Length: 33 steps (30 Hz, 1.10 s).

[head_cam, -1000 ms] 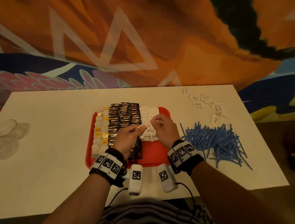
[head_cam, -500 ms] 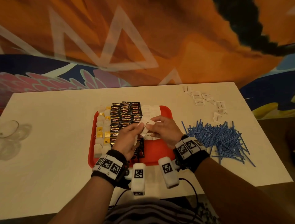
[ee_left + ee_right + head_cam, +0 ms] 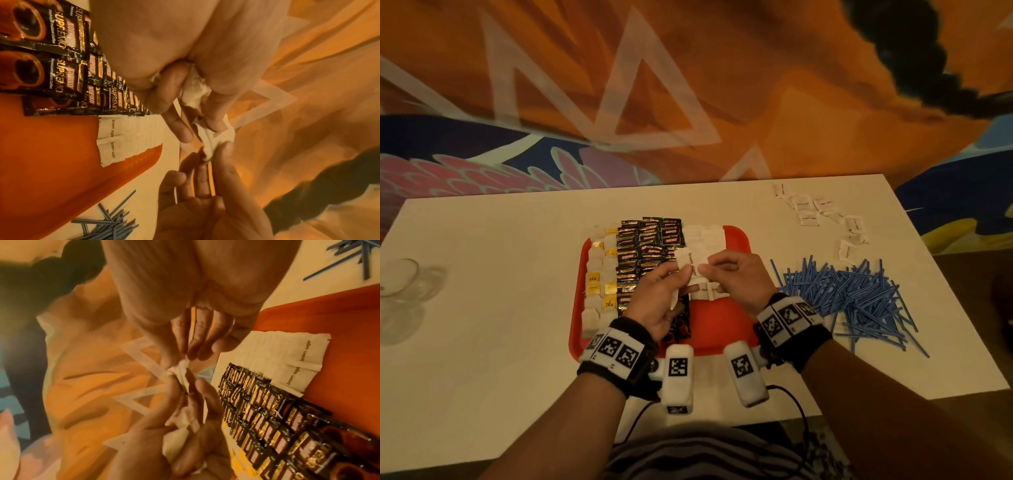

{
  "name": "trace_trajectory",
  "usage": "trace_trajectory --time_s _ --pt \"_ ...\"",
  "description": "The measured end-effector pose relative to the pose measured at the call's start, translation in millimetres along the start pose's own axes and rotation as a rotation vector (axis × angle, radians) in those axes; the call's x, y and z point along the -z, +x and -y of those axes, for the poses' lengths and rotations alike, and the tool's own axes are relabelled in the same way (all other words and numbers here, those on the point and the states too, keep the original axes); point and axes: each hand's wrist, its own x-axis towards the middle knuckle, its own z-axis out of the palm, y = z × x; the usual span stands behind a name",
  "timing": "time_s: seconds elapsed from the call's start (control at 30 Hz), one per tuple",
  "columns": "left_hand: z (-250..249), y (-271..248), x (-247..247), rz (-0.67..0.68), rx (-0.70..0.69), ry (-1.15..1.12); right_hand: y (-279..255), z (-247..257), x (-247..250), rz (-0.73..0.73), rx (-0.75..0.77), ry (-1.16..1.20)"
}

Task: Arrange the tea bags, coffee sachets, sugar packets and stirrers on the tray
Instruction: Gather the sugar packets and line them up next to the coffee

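Striped fabric on the person's lap sits nearest, then the pale, smooth rectangular tabletop (image 3: 482,308). Above the flat red plastic tray (image 3: 719,329), the left hand (image 3: 657,301) holds a bunch of white paper sugar packets (image 3: 690,263), thumb and curled fingers clamped around them; the right hand (image 3: 736,277) pinches the edge of the top packet between thumb and fingertips (image 3: 223,152) — the paper looks soft and creased. On the tray lie, left to right, small white tea bags with yellow tags (image 3: 599,277), glossy black foil coffee sachets (image 3: 650,240) in overlapping rows, and flat white packets printed "brown sugar" (image 3: 304,356). Right of the tray a loose heap of thin blue plastic stirrers (image 3: 852,294) sprawls on the table, with more scattered white packets (image 3: 825,212) beyond. Clear glassware (image 3: 400,281) stands at the far left edge. Behind the table — a painted orange and navy mural wall (image 3: 688,85).
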Motion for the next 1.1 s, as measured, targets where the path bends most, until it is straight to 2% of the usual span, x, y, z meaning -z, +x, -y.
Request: trace_trajectory --time_s 0.1,0.23,0.3,0.37,0.43,0.53,0.73,0.9,0.97,1.1 --pt "1.4 2.6 1.1 0.014 -0.001 0.043 0.2 2.4 0.3 -0.014 0.056 -0.061" --pt "2.1 6.4 4.4 0.035 -0.055 0.101 4.2 11.1 4.5 0.108 0.169 -0.448" --pt "2.1 7.6 4.6 0.045 -0.122 0.167 4.1 15.1 4.7 0.116 0.209 -0.507" --pt "2.7 10.0 3.9 0.027 -0.177 0.199 5.0 14.0 4.1 0.039 0.227 -0.428" --pt "2.1 12.2 3.4 -0.003 -0.197 0.186 6.5 7.3 2.4 -0.044 0.196 -0.249" --pt "3.6 15.2 4.2 -0.037 -0.194 0.175 4.1 -2.4 -2.5 -0.022 0.098 -0.09" --pt "8.3 15.3 6.5 -0.053 -0.142 0.091 8.3 -12.1 -3.1 -0.142 0.197 -0.07" --pt "13.9 18.2 6.2 -0.088 -0.087 0.085 13.4 -30.7 -8.3 0.062 -0.105 -0.004" --pt "16.7 21.7 6.8 -0.118 -0.07 0.087 16.8 -37.3 -7.4 0.083 -0.082 -0.061" --pt "18.5 29.7 13.8 -0.245 -0.019 -0.024 27.7 -51.5 2.1 -0.001 -0.079 -0.186"
